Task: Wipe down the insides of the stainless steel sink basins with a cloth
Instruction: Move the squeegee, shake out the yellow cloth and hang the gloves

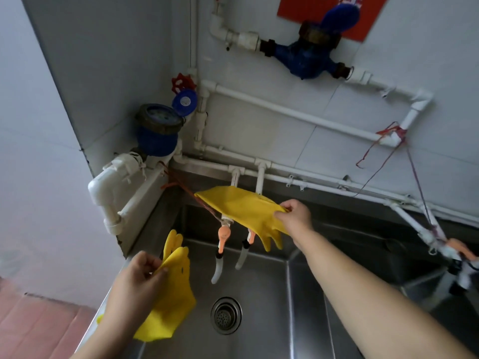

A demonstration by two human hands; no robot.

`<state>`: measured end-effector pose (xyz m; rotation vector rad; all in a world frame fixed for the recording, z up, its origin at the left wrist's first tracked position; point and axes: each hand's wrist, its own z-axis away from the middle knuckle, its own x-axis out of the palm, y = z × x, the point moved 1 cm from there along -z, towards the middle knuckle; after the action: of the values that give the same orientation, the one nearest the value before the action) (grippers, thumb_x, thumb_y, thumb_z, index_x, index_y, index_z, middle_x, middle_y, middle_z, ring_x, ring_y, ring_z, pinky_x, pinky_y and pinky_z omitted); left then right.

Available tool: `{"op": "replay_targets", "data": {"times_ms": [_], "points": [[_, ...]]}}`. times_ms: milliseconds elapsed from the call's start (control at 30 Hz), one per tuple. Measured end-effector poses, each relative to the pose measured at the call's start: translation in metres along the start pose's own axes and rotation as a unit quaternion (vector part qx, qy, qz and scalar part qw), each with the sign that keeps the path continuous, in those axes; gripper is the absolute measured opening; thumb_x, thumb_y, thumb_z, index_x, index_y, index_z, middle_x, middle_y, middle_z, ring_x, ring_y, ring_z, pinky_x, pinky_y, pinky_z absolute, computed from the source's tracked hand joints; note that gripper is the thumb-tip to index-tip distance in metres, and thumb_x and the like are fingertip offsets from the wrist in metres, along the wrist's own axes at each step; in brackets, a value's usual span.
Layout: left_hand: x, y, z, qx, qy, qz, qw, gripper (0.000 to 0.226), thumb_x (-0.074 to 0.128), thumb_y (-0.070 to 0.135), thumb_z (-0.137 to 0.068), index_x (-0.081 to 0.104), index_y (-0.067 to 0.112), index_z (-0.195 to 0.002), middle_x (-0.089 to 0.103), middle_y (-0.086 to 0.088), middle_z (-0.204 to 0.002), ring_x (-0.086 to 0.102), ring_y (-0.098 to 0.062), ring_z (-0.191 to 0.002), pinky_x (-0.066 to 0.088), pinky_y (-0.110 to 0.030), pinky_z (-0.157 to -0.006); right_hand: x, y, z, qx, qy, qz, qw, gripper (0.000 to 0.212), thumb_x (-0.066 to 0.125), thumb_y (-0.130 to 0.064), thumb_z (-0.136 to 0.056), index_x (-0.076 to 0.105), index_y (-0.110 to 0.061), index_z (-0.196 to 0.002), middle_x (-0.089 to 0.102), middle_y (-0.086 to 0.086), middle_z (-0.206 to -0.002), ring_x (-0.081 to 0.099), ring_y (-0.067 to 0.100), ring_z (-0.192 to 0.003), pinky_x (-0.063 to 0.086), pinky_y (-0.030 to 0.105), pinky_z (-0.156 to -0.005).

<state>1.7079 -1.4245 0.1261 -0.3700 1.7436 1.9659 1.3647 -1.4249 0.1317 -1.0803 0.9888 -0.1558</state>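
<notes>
Head view: each hand pinches a yellow glove.

Two bright yellow rubber gloves, one on the near left and one farther right, stand out over the grey stainless steel sink basin. White pipes run across pale grey wall tiles. The two water meters, one on the far left and one on the far right, are dark blue. A valve wheel is red, and the tap handles are salmon orange. A red sign hangs at the far right, and the floor tiles at the near left are pinkish red.
</notes>
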Motion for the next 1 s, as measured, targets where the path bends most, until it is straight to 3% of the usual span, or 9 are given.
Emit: {"op": "replay_targets", "data": {"times_ms": [133,267,333,400,500,633,800,1000], "points": [[-0.002,0.025,-0.006,0.036,0.001,0.033,0.999,0.018,0.066,0.013,-0.085,0.054,0.023,-0.077,0.059,-0.004,-0.072,0.054,-0.021,-0.068,0.041,-0.03,-0.057,-0.035,-0.022,0.022,-0.087,-0.018,0.033,0.996,0.031,0.073,-0.005,-0.071,0.05,-0.026,-0.075,0.054,-0.005,-0.078,0.052,0.014,-0.074,0.039,0.023,-0.057],[-0.008,0.065,-0.013,0.092,0.015,0.087,0.992,0.015,0.064,0.02,-0.088,0.053,0.027,-0.08,0.06,-0.002,-0.078,0.055,-0.021,-0.073,0.047,-0.036,-0.06,-0.073,-0.041,0.051,-0.142,-0.049,0.053,0.987,0.037,0.076,-0.006,-0.071,0.055,-0.026,-0.094,0.057,-0.011,-0.094,0.052,-0.001,-0.086,0.04,0.016,-0.067],[-0.008,0.087,-0.014,0.114,0.005,0.106,0.988,0.013,0.063,0.023,-0.088,0.053,0.029,-0.082,0.059,-0.001,-0.08,0.056,-0.021,-0.074,0.049,-0.039,-0.062,-0.094,-0.048,0.069,-0.162,-0.068,0.056,0.983,0.047,0.075,-0.003,-0.071,0.054,-0.03,-0.103,0.057,-0.011,-0.101,0.054,0.001,-0.092,0.042,0.017,-0.072],[-0.005,0.11,-0.015,0.139,-0.012,0.122,0.983,0.01,0.062,0.025,-0.088,0.054,0.028,-0.082,0.06,-0.002,-0.08,0.057,-0.021,-0.074,0.05,-0.039,-0.062,-0.112,-0.053,0.087,-0.177,-0.084,0.087,0.977,0.049,0.073,-0.001,-0.071,0.053,-0.033,-0.103,0.058,-0.01,-0.095,0.057,0.006,-0.087,0.043,0.018,-0.069],[0.008,0.142,-0.012,0.178,-0.04,0.142,0.973,0.009,0.063,0.025,-0.088,0.055,0.027,-0.083,0.062,-0.001,-0.081,0.059,-0.019,-0.075,0.048,-0.033,-0.057,-0.134,-0.057,0.114,-0.204,-0.071,0.161,0.963,0.044,0.063,-0.003,-0.071,0.053,-0.04,-0.093,0.06,-0.014,-0.083,0.057,0.002,-0.078,0.043,0.018,-0.065],[0.032,0.179,-0.005,0.218,-0.068,0.154,0.961,0.009,0.064,0.024,-0.087,0.056,0.025,-0.083,0.062,0.003,-0.082,0.058,-0.014,-0.076,0.046,-0.029,-0.058,-0.17,-0.061,0.145,-0.208,-0.062,0.196,0.956,0.045,0.059,-0.007,-0.072,0.051,-0.045,-0.094,0.057,-0.02,-0.082,0.051,-0.006,-0.072,0.038,0.018,-0.061],[0.065,0.213,0.016,0.273,-0.108,0.152,0.944,0.013,0.067,0.021,-0.085,0.056,0.024,-0.078,0.063,0.005,-0.075,0.057,-0.011,-0.07,0.044,-0.028,-0.056,-0.216,-0.054,0.182,-0.195,-0.067,0.22,0.954,0.046,0.053,-0.005,-0.075,0.051,-0.045,-0.1,0.06,-0.017,-0.086,0.054,0.0,-0.074,0.041,0.021,-0.06],[0.116,0.24,0.066,0.311,-0.197,0.144,0.919,0.018,0.068,0.014,-0.082,0.054,0.021,-0.073,0.065,0.003,-0.071,0.058,-0.016,-0.068,0.043,-0.03,-0.06,-0.256,-0.022,0.225,-0.184,-0.053,0.333,0.923,0.048,0.045,-0.008,-0.083,0.045,-0.05,-0.106,0.051,-0.025,-0.089,0.042,0.008,-0.097,0.045,0.035,-0.078]]}}
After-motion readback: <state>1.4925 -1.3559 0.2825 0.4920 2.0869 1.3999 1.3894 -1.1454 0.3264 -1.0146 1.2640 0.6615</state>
